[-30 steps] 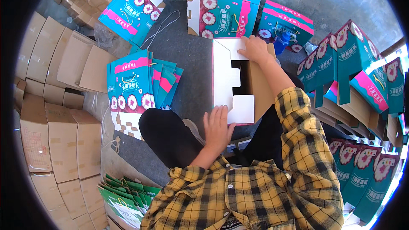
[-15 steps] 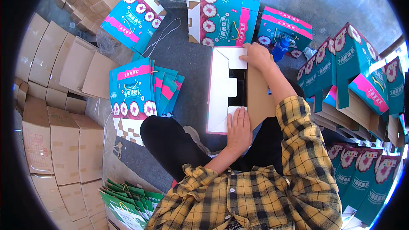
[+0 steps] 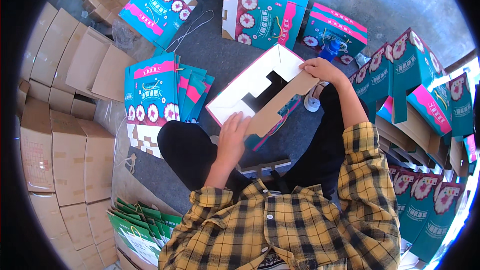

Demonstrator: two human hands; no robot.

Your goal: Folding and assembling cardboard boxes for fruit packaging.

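Observation:
A teal and pink printed cardboard box (image 3: 239, 93) is held tilted in front of me, between my knees. Its interlocking end flaps face up, white on the far side. A brown flap (image 3: 274, 108) stands folded out along the near right edge, and a dark gap shows between the flaps. My left hand (image 3: 231, 139) grips the box's near left corner, fingers over the flap edge. At the far right corner, my right hand (image 3: 322, 70) pinches the end of the brown flap between thumb and fingers. The undersides of both hands' grips are partly hidden.
Flat teal cartons (image 3: 150, 87) lie stacked at left, with another stack (image 3: 265, 10) ahead. A blue bottle (image 3: 330, 50) stands by a finished box (image 3: 336, 26). Open boxes (image 3: 420, 80) crowd the right; brown cartons (image 3: 67, 157) wall the left. Green bags (image 3: 142, 232) lie lower left.
The box has turned from upright to slanted, its near end swinging left. My left hand moved left with that corner; my right hand shifted right from the white flap to the brown flap's end.

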